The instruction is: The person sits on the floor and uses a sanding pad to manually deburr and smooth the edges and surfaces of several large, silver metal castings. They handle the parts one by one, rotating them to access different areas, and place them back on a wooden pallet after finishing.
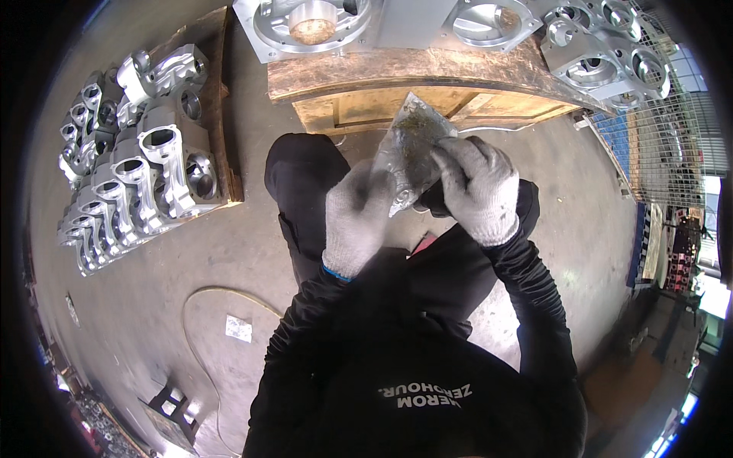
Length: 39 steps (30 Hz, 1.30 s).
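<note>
While both hands hold it, a clear, crinkled plastic bag with a dark, brownish tint (416, 141) stands tilted between the left grip, a white knit glove with a blue-edged cuff (357, 214), and the right grip, a matching white glove (481, 187). The left grip is closed on the bag's near left side, thumb across its face, fingers hidden behind; the right grip pinches its right edge with curled fingers. Handling of the bag seems under way rather than finished: it has not been put down, and whether it is open or what it contains I cannot tell.

The left wrist is nearly straight, its forearm rising from below; the right hand bends inward, back upward, its elbow out to the side.

Ahead of the grip is a worn brown wooden worktop (412, 72), bearing a silver square-flanged metal casting (313, 11) and a second silver casting with a round bore (489, 23), both bores uncovered. Farther left of the grip, rows of silver, multi-bored metal castings (137, 160) stand apart.
</note>
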### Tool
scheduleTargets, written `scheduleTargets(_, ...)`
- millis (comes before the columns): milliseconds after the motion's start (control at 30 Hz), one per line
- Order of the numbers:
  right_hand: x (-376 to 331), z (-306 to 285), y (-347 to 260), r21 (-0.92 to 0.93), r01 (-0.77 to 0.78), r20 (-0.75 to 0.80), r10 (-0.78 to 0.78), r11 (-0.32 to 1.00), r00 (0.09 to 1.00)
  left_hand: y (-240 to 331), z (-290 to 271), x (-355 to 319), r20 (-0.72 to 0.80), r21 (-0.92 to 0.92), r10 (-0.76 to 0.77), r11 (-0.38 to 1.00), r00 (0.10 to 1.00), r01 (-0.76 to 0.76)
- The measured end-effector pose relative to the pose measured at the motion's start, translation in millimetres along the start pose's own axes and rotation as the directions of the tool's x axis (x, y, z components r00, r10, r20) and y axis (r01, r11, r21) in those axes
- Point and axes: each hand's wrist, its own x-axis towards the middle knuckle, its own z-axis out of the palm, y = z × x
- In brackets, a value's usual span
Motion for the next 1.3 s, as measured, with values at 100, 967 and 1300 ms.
scheduleTargets(100, -3.8, -2.8, 8.0, -0.007, 0.009, -0.004, -0.009, 1.000, 1.000, -11.3, 4.3, 3.2, -0.049, -0.101, 0.039, 0.994, 0.998, -0.044)
scheduleTargets(967, 5.7, -1.6, -3.0, -0.013, 0.029, -0.038, -0.029, 1.000, 0.999, -1.5, -2.2, 2.9, -0.029, 0.006, 0.039, 0.999, 0.999, -0.039)
scheduleTargets(1300, 8.0, -4.4, -2.5, -0.002, -0.007, -0.011, 0.007, 1.000, 1.000, -1.5, -0.1, 1.2, -0.030, -0.004, 0.023, 1.000, 0.999, -0.023)
